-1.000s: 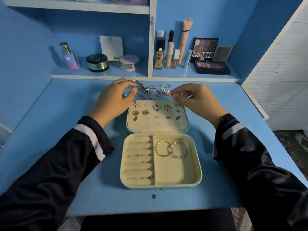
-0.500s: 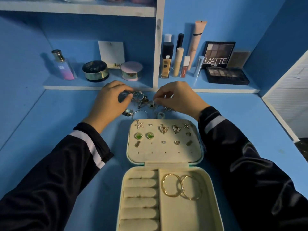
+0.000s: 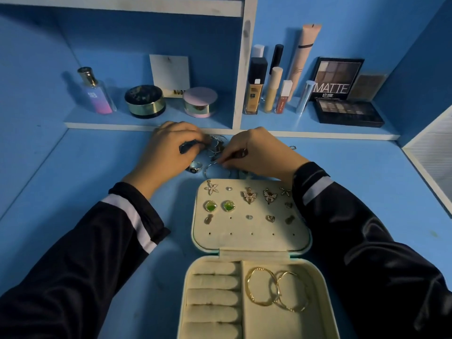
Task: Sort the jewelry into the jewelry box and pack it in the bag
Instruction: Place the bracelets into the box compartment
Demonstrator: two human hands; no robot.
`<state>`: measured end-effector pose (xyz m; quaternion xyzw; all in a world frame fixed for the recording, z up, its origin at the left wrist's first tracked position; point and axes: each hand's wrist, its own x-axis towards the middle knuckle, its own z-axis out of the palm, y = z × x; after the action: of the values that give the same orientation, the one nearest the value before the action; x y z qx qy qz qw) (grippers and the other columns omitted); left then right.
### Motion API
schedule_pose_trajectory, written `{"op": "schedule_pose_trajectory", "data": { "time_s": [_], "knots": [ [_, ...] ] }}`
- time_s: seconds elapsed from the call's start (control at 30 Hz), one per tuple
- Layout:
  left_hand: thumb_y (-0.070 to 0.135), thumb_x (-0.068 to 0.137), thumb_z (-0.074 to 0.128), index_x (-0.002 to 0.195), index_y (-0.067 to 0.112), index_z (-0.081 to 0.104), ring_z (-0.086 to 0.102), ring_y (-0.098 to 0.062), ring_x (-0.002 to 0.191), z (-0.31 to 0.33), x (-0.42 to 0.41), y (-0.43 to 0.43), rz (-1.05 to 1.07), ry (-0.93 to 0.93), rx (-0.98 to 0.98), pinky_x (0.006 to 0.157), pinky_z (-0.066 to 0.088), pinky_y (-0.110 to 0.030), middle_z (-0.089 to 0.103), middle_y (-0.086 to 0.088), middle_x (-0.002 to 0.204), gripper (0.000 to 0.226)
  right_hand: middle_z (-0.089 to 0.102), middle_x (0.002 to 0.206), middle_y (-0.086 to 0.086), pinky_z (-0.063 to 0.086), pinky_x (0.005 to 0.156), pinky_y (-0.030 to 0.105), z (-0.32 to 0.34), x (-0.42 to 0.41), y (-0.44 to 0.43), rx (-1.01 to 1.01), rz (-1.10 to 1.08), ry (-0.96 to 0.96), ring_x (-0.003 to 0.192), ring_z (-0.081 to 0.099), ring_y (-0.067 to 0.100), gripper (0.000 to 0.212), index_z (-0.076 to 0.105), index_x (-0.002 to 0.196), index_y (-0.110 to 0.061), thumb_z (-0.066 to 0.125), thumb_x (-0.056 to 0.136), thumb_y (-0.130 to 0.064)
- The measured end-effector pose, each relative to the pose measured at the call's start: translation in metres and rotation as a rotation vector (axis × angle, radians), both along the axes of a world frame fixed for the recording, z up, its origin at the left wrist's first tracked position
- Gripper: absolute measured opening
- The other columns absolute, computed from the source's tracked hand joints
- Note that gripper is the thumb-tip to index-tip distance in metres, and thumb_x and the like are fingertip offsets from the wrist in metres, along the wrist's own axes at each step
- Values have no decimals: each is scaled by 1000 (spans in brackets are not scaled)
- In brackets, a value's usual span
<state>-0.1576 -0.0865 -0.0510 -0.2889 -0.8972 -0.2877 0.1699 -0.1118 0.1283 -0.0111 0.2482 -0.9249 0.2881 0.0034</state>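
**Both hands at the unsorted pile, on the far side of the open box**

The loose jewelry (image 3: 216, 146) lies on the desk (image 3: 97, 167) in a tangle strung left to right, between the two hands and just beyond the far edge of the jewelry box (image 3: 244, 241). The right hand (image 3: 261, 152) has its fingertips (image 3: 223, 162) pinched together at the far rim of a thin silver hoop (image 3: 208, 168), which lies flat, so it has no long axis. It touches the box's far edge or nearly so. The left hand (image 3: 168, 150) is curled down over the pile's left end with a dark piece beneath. I cannot tell whether it grips. A ring (image 3: 195, 167) sits apart, nearer the left hand, dark face up. The box's long axis runs near to far, so the assessed carry is straight toward the near side.
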Motion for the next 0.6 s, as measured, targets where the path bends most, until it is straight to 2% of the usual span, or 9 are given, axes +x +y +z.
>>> {"op": "schedule_pose_trajectory", "data": {
  "time_s": [0.17, 0.33, 0.6],
  "knots": [
    [32, 85, 62, 98, 22, 77, 59, -24, 99, 1, 0, 1, 1, -20, -7, 90, 41, -33, 70, 6, 107, 22, 58, 78, -18, 38, 68, 1, 0, 0, 2, 12, -35, 13, 69, 53, -17, 13, 78, 94, -14, 74, 83, -9],
    [33, 85, 62, 93, 22, 75, 57, -26, 98, 2, 2, 1, 17, 28, -55, 88, 45, -45, 69, 7, 105, 19, 68, 86, -6, 37, 69, -1, -1, 0, -1, 41, -53, 34, 66, 50, -10, 15, 78, 96, -13, 76, 81, -11],
    [29, 91, 57, 94, 22, 70, 57, -23, 97, 3, 2, 3, -29, 80, -64, 86, 46, -47, 67, 9, 102, 15, 73, 88, 2, 36, 68, -3, 0, 2, -2, 62, -68, 75, 61, 48, -9, 13, 79, 93, -11, 73, 82, -8]
  ]
}}
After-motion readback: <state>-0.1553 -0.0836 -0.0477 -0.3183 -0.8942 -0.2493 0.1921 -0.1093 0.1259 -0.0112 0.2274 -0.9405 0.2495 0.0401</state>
